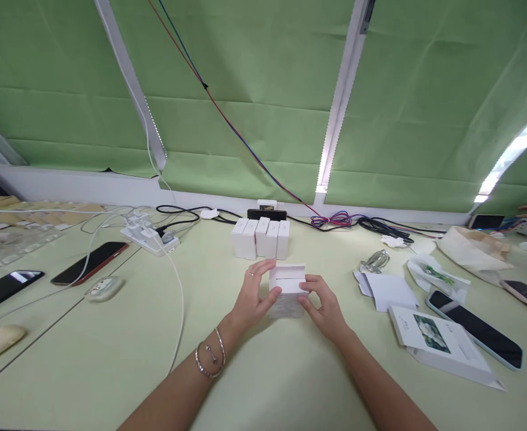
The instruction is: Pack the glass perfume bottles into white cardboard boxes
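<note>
Between my two hands stands a small white box [287, 306] with its top flap [287, 272] raised at the back. My left hand [255, 294] presses on the box's left side, thumb at the top edge and fingers reaching to the raised flap. On the other side, my right hand [321, 302] grips the right edge with thumb and fingers. What lies inside the box I cannot make out. Just behind it, several similar white boxes [244, 242] stand upright in a row.
A power strip [151, 238], a red-edged phone [90, 263] and a pale oval case [104, 288] lie left. To the right are a flat printed box [441, 344], a phone [474, 329], folded white card [389, 290] and a clear object [374, 261]. Cables [382, 227] run along the back.
</note>
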The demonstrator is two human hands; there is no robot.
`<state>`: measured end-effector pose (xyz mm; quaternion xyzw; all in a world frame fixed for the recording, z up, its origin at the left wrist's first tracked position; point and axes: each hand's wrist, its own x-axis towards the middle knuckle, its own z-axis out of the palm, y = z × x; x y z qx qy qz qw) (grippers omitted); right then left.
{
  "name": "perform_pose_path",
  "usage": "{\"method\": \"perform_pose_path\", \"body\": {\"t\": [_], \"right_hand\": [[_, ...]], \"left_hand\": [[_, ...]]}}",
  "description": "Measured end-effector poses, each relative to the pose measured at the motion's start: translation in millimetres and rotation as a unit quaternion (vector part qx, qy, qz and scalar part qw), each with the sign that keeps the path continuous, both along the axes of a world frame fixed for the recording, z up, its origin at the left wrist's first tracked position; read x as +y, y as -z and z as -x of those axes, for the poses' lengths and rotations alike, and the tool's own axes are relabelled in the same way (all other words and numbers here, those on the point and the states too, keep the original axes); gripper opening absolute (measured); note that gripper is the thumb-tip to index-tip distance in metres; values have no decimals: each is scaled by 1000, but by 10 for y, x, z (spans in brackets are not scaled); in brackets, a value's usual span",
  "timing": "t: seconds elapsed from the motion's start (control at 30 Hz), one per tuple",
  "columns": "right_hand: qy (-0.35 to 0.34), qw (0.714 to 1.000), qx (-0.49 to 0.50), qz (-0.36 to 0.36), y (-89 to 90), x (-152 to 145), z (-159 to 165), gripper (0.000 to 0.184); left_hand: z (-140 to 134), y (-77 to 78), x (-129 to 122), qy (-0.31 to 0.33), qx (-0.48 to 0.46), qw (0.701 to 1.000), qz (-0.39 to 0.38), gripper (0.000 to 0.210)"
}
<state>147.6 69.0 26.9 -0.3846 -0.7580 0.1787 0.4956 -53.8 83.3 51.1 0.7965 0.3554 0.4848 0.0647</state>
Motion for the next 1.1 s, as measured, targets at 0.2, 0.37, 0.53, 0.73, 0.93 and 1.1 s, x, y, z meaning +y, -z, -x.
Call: {"method": "perform_pose_path", "body": {"t": [0.2,0.37,0.53,0.73,0.93,1.1], "right_hand": [[6,1000,-7,-24,-34,-17,6,13],[-2,998,-15,-58,-36,-8,-2,12],[7,998,-24,-56,-27,-11,-5,18],[13,998,11,-63,-10,-26,4,31],[-15,997,-9,-71,-25,-29,-4,25],[-9,998,0,-61,-42,-34,1,23]], "left_hand": [[-8,3,2,60,-84,994,39,17],[24,19,23,110,-55,992,23,19],[59,22,26,149,-13,989,-15,26],[-11,7,3,86,-27,995,-37,10],[-13,35,22,87,-15,994,-62,12],[-10,33,15,90,-4,994,-68,10]]}}
